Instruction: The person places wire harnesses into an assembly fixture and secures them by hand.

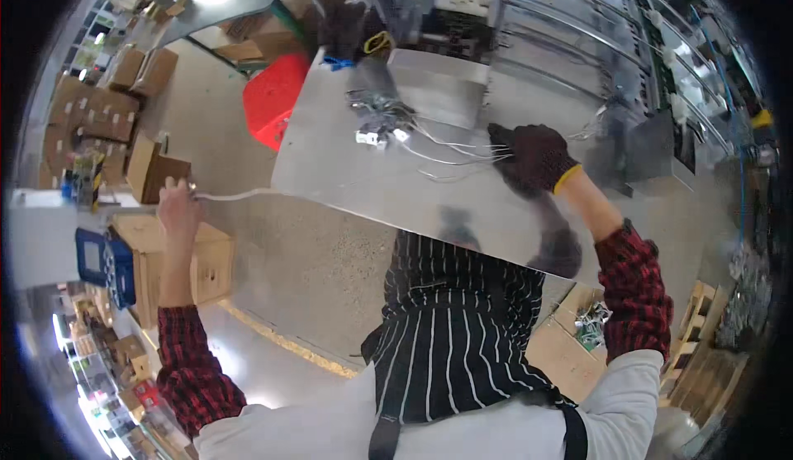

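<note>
My bare left hand (179,211) is stretched out to the left, beyond the table. Its fingers are closed on the end of a pale cord (239,196), which runs toward the edge of the metal table (330,167). Over the tabletop, my right hand (535,156) wears a dark knitted glove with a yellow cuff. It is closed around several thin shiny wires (462,156); the grip itself is partly hidden by the glove. The wires reach left to a pile of small shiny metal parts (382,115). Behind that pile stands a grey box-shaped block (438,88).
A dark glove-like item (351,32) with a yellow cuff lies at the table's far edge. A red plastic bin (273,101) stands left of the table. Cardboard boxes (95,113) and a wooden cabinet (211,266) are farther left. Metal rails (570,35) fill the far right.
</note>
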Demonstrator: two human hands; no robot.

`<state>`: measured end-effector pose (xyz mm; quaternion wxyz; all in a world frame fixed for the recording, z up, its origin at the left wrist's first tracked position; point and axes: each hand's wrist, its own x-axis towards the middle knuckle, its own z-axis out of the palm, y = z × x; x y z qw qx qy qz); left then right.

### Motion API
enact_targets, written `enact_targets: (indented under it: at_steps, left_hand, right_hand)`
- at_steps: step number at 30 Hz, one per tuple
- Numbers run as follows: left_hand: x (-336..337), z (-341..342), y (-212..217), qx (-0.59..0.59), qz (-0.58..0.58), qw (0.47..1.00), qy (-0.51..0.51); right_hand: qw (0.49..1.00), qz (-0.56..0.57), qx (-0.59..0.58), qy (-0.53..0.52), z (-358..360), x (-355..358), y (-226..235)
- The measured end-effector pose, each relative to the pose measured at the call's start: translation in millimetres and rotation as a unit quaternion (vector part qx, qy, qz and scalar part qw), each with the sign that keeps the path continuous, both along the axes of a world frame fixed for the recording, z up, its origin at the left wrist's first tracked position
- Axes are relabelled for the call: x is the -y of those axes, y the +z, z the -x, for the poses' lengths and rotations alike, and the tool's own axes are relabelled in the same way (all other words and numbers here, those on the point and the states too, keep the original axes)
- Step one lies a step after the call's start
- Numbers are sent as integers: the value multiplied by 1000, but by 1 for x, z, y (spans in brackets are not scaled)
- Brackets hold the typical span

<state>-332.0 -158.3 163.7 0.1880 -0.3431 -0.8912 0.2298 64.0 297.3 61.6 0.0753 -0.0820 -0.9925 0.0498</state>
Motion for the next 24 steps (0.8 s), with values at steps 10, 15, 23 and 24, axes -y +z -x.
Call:
enact_targets:
  at_steps: [10,15,23,24]
  left_hand:
    - [-66,-70,113,-221,-331,909,-121]
    - [-111,-55,151,-276,-355,880,-156]
    - [68,80,183,-296,-310,903,14]
    - [53,73,172,-231,-301,921,87]
  right_hand:
    - [910,145,-351,164,97,155,161]
    - [947,287,-82,116,166,159,44]
    - [850,513,-8,123,121,140,65]
    - [896,409,-64,160,114,127,64]
